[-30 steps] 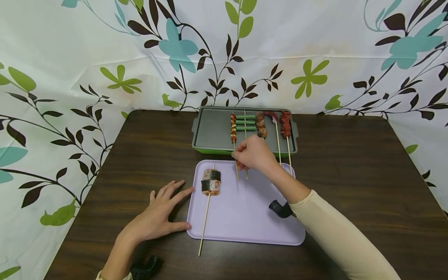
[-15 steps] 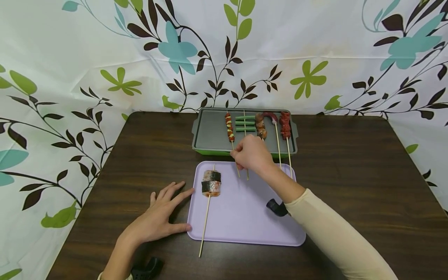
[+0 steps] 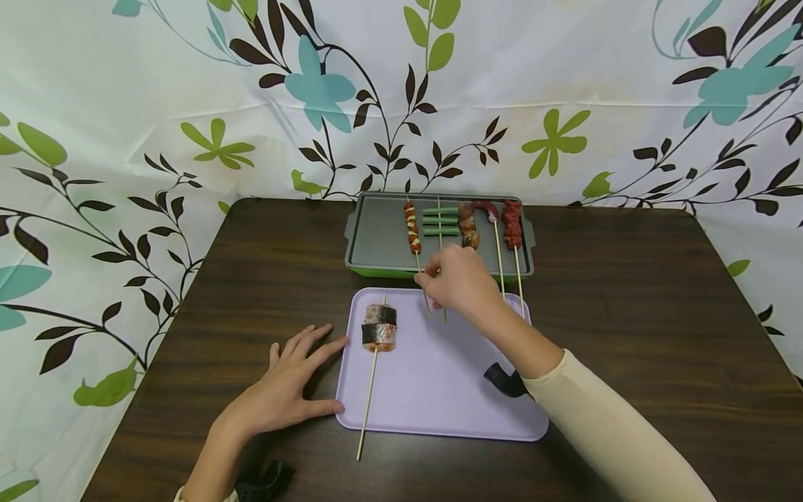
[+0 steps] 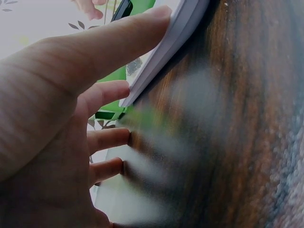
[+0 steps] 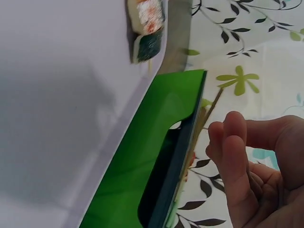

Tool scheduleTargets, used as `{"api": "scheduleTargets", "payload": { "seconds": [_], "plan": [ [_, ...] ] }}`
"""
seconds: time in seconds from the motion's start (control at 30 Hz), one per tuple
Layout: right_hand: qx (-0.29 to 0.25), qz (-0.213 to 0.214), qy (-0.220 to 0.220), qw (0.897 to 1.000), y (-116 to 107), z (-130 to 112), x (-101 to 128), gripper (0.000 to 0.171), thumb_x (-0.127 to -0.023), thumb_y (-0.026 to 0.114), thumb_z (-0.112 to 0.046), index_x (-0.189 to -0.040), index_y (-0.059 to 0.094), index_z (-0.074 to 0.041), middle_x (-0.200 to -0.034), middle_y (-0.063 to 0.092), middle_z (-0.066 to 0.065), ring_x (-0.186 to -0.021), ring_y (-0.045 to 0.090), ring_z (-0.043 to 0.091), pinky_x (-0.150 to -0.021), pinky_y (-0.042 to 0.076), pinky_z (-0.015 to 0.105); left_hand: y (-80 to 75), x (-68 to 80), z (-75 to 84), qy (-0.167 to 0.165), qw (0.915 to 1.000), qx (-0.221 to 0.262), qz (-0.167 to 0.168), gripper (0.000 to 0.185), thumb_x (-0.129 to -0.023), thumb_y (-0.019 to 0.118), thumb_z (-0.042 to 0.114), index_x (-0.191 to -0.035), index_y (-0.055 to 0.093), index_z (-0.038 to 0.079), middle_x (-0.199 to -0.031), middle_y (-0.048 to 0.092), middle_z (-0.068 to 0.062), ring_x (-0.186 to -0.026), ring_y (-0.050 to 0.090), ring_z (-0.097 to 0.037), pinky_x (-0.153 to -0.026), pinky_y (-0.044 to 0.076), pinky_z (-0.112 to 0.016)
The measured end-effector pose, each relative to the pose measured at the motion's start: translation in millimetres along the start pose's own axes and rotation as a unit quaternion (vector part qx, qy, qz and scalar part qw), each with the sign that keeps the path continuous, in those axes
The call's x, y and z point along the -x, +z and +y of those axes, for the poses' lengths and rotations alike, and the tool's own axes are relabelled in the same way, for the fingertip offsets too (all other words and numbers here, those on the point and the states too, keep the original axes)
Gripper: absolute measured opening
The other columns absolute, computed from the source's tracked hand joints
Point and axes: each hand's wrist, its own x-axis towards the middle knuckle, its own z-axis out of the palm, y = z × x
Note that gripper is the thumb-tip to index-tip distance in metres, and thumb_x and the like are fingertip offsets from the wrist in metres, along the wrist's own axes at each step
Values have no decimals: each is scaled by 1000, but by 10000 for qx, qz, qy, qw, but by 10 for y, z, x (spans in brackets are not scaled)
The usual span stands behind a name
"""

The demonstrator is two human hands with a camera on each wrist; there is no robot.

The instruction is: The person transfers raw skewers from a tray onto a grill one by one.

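Note:
In the head view, my right hand [image 3: 461, 277] reaches over the far edge of the lilac tray [image 3: 433, 383]. Its thumb and fingertips pinch the stick of a thin skewer [image 3: 411, 226] with red and yellow pieces, whose food end lies on the grey grill plate [image 3: 376, 240]. The right wrist view shows these fingertips [image 5: 234, 126] drawn together. My left hand [image 3: 285, 383] is spread at the tray's left side, thumb [image 4: 159, 14] and a finger touching the rim. Next to it, a thick skewer [image 3: 379, 328] with dark-banded pieces lies on the tray, its stick jutting over the near edge.
Right of the held skewer, the grill holds a skewer of green stalks [image 3: 440, 221], one of brown chunks [image 3: 467, 224], a curled purple tentacle [image 3: 486, 208] and red meat [image 3: 511, 224]. A green base [image 5: 137, 133] supports the plate. A patterned sheet [image 3: 401, 139] hangs behind the table.
The red and yellow skewer has shifted slightly left on the grill, away from the green stalks, with the right hand at its stick. The left hand stays at the tray.

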Motion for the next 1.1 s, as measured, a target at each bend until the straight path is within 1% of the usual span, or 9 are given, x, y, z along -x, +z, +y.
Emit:
{"api": "scheduleTargets", "payload": {
  "seconds": [0.1,0.27,0.4,0.5,0.67,0.77,0.87,0.97,1.1],
  "plan": [
    [-116,46,-217,9997,-6,-24,94,19,-91,69,-27,-82,76,-12,-43,56,-11,-42,57,10,-50,45,31,-9,0,4,24,10000,2,5,92,-76,79,55,-153,36,29,-158,23,-11,-145,12,-43,-94,4,-84],
    [-289,5,-547,9981,67,-88,298,17,-90,71,-26,-83,76,-12,-42,53,-14,-40,54,8,-45,42,30,-10,0,5,25,10000,-13,11,91,-76,78,56,-153,36,30,-158,23,-11,-145,12,-43,-94,4,-84],
    [-254,-334,-751,9963,217,-130,472,17,-89,72,-27,-85,76,-11,-40,49,-16,-38,51,4,-44,41,28,-7,-1,4,18,10000,-38,15,91,-76,78,57,-153,36,30,-158,24,-11,-144,13,-43,-93,5,-84],
    [-256,-629,-850,9941,375,-126,581,18,-87,74,-28,-83,75,-10,-42,49,-15,-39,50,3,-44,41,28,-7,-3,5,19,10000,-23,8,91,-76,78,56,-153,36,30,-158,24,-11,-144,13,-43,-93,5,-84],
    [-330,-1026,-956,9896,634,-84,678,17,-83,78,-27,-77,75,-11,-52,53,-13,-50,50,5,-48,41,27,-8,-4,-1,2,10000,-4,-9,91,-76,78,56,-153,36,30,-158,23,-10,-144,12,-43,-93,4,-84],
    [-459,-1233,-887,9873,757,-64,690,17,-81,78,-28,-73,74,-14,-49,53,-15,-54,50,5,-51,41,26,-6,-3,-6,-7,10000,-27,-19,91,-76,77,57,-153,35,30,-158,23,-10,-144,13,-43,-93,5,-84],
    [-688,-1484,-660,9843,854,-58,685,22,-82,77,-30,-65,72,-17,-44,52,-14,-48,52,6,-48,40,25,-4,-1,-9,-24,10000,-36,-25,91,-76,77,57,-153,35,31,-158,23,-10,-144,13,-43,-93,5,-84],
    [-878,-1750,-431,9797,931,-59,678,29,-84,75,-31,-59,68,-19,-42,54,-12,-43,53,6,-46,38,24,-4,2,-7,-26,10000,-11,-31,91,-76,78,57,-153,35,31,-159,23,-10,-145,12,-43,-94,5,-84],
    [-965,-1946,-294,9757,1000,-92,666,32,-85,73,-33,-58,66,-18,-43,57,-9,-43,56,7,-45,39,24,-4,4,-5,-14,10000,15,-15,91,-76,77,56,-153,36,30,-158,23,-10,-145,12,-43,-94,5,-84]
  ]
}}
